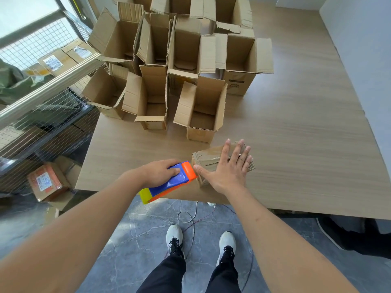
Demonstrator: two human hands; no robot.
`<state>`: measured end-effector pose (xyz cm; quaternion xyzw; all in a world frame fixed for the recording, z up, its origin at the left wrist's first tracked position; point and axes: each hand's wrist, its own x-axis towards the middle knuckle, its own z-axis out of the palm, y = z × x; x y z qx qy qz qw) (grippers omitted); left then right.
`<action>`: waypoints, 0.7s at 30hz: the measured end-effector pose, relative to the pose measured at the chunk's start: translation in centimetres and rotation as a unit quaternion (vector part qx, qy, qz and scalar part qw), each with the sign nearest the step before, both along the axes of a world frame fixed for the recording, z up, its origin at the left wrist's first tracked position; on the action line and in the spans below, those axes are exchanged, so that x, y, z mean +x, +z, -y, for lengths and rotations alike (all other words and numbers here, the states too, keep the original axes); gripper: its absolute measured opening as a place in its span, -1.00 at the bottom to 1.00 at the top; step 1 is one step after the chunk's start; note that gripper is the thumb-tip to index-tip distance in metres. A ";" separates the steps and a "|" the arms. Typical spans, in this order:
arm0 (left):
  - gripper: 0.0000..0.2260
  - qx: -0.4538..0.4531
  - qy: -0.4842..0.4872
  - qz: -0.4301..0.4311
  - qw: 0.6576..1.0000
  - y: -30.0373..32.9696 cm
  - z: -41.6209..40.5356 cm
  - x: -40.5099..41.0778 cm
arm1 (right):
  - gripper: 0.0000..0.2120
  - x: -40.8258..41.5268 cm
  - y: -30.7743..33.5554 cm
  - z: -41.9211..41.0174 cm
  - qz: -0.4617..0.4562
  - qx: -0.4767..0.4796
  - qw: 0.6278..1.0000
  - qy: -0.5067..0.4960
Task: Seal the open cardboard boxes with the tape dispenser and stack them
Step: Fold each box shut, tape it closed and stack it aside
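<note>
One small box [220, 163], light and easily dented, is pressed flat near the worktop [296, 144] edge by the spread right hand [228, 172]; the tape dispenser [171, 182] is gripped by the left hand [160, 172], whose fingers [174, 171] curl over its top.

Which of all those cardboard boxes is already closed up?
The small box under the right hand, nearest the table's front edge. Its flaps are shut with tape across; the others behind stand open.

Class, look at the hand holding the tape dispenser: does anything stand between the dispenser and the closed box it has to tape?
Nothing visible. The left hand grips the tape dispenser right beside the closed box, which the right hand presses flat.
</note>
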<state>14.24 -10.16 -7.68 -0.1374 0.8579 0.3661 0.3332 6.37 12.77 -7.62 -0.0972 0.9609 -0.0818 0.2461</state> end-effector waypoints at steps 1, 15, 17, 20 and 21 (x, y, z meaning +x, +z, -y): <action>-0.66 -0.017 -0.007 0.005 1.000 -0.1 0.0 0.1 | 0.31 0.0 0.0 0.0 -0.001 -0.001 1.000 0.001; -0.62 -0.003 0.018 -0.086 0.996 0.8 2.5 3.3 | 0.37 0.8 0.1 2.5 -0.044 0.024 0.999 -0.012; -0.50 0.015 0.001 -0.107 0.994 1.4 2.8 3.4 | 0.36 0.7 -0.1 1.5 -0.050 0.030 0.998 0.022; -0.40 0.018 -0.034 -0.127 0.991 2.1 3.0 3.4 | 0.36 0.3 0.0 -0.4 -0.049 0.038 0.995 0.080; -0.39 0.018 -0.046 -0.131 0.990 2.4 2.9 3.3 | 0.35 0.3 0.3 -1.1 -0.047 0.034 0.994 0.090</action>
